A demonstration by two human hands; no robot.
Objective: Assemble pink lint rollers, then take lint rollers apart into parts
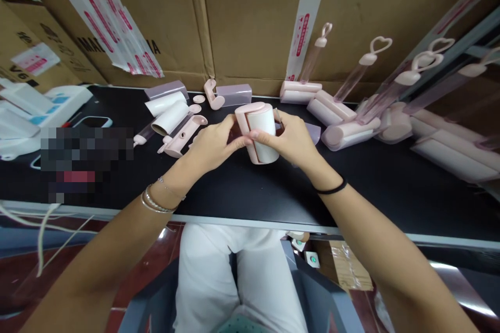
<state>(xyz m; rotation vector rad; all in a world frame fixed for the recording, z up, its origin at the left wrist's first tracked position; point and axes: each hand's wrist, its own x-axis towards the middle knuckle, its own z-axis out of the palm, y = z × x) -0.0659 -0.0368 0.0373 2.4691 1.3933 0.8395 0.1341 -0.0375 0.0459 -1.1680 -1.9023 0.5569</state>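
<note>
My left hand and my right hand hold a lint roller head between them, upright above the black table. It has a white sticky roll and a pale pink shell with a rounded end on top. Both thumbs press on its near side; the other fingers are partly hidden behind it. Just left of my left hand lies a loose pink shell frame. A clear purplish cover lies partly hidden behind my right hand.
White rolls, pink end discs and clear covers lie left and behind. Several lint rollers with heart-loop handles line the right. Cardboard boxes wall off the back. A white device stands at far left.
</note>
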